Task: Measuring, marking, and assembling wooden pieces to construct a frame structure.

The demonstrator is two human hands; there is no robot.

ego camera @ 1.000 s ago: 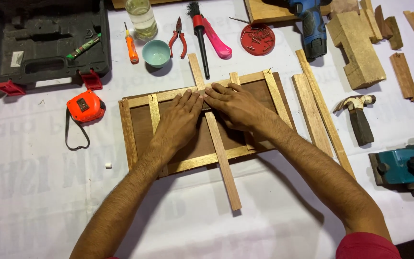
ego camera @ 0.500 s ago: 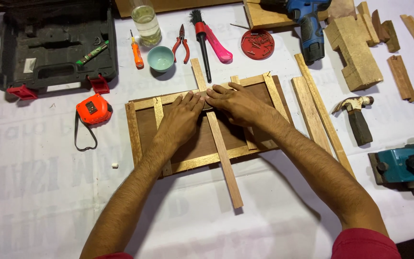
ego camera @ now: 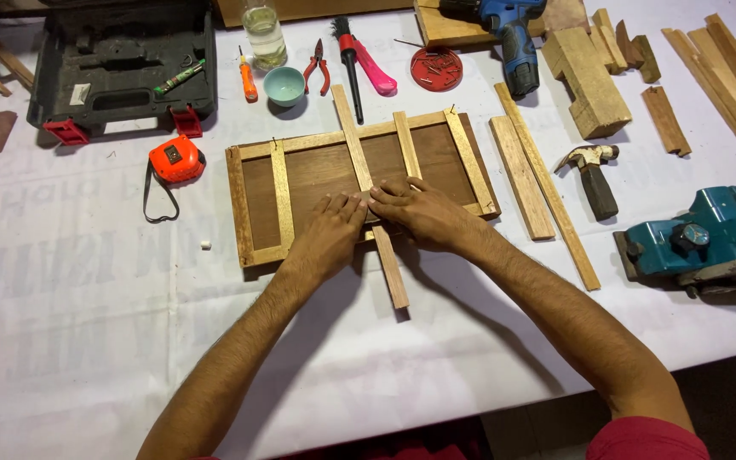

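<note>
Both forearms reach in from the near edge of the worktop [ego camera: 87, 341], which is covered w/ white sheeting. The left hand [ego camera: 331, 237] and right hand [ego camera: 423, 213] lie flat, fingers extended and nearly meeting, pressing a long wooden slat [ego camera: 390, 271] down where it crosses the near rail of a shallow wooden frame [ego camera: 257, 204]; neither hand is closed round anything. The slat runs from beyond the frame's far rail to well past its near rail, its free end overhanging onto the sheeting.

The slat looks light, thin and stiff, prob. liable to skid or pivot on the smooth rails, so flat pressure at a crossing point seems the surer hold; to lift it, pinching the long edges near mid-length would likely serve. The frame, w/ dark back panel and glued-looking cross strips, appears rigid but light; best gripped by its outer rails.

Right of the frame lie two loose slats [ego camera: 521, 175], a hammer [ego camera: 594, 175] and a teal electric planer [ego camera: 709, 238]. Left: an orange tape measure [ego camera: 175, 160]. Farthest: a black tool case [ego camera: 121, 64], pliers [ego camera: 317, 72] and a blue cordless drill [ego camera: 513, 43].
</note>
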